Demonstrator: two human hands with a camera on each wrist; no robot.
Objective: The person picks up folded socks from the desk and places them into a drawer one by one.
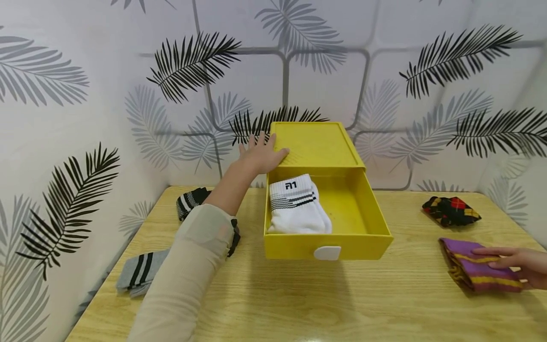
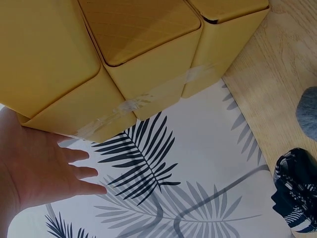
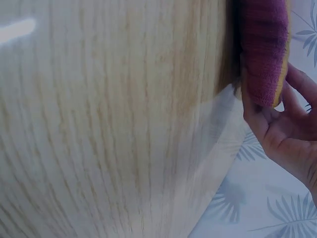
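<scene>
A yellow drawer box (image 1: 316, 145) has its top drawer (image 1: 363, 204) pulled out toward me. White socks (image 1: 299, 213) with black and grey stripes lie in the left part of that drawer. My left hand (image 1: 258, 156) rests at the top left edge of the box, fingers spread and straight. In the left wrist view its palm lies against the box's side. At the far right, my right hand (image 1: 527, 266) pinches folded purple socks (image 1: 478, 266) with yellow stripes, thumb on one face and fingers on the other, just over the table.
Dark patterned socks (image 1: 451, 211) with red and yellow lie at the back right. Grey socks (image 1: 143, 270) with black stripes and black-and-white socks (image 1: 191, 202) are on the left, partly behind my arm. Leaf-patterned walls enclose the wooden table (image 1: 299, 304).
</scene>
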